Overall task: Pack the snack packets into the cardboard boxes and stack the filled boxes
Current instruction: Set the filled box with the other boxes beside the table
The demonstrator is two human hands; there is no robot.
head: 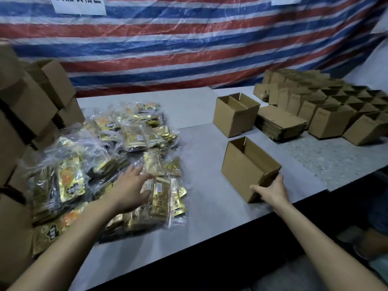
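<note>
The striped tarp (189,49) fills the back wall, far beyond both your hands. The paper sign (78,4) on it is cut off by the top edge, so its writing can't be read whole. The grey table (201,206) runs under both hands, and its near edge drops into dark floor by your right forearm.

Left of your left hand there's a stack of closed boxes (31,106). It runs out of the picture, so you can't see how tall it is. Far out past your right hand are rows of open boxes (327,106). The back rows blur together and the right ones are cut off.

The pile of snack packets (105,148) sprawls under and ahead of your left hand. They're gold and clear bags overlapping, and the labels are too smeared to read. Between the two hands the table is bare.

Ahead of your right hand sits a stack of flat cardboard (281,122), with one open box (236,114) just beside it.

Your right hand (273,191) grips the near end of the nearest box (243,166), thumb on the front face and fingers wrapped round the side. That box is tilted, with its opening facing up and away, and you can't see its floor.

Your left hand (128,190) is spread wide over the packets, thumb beside a gold packet (160,196). I can't tell whether it's touching.
</note>
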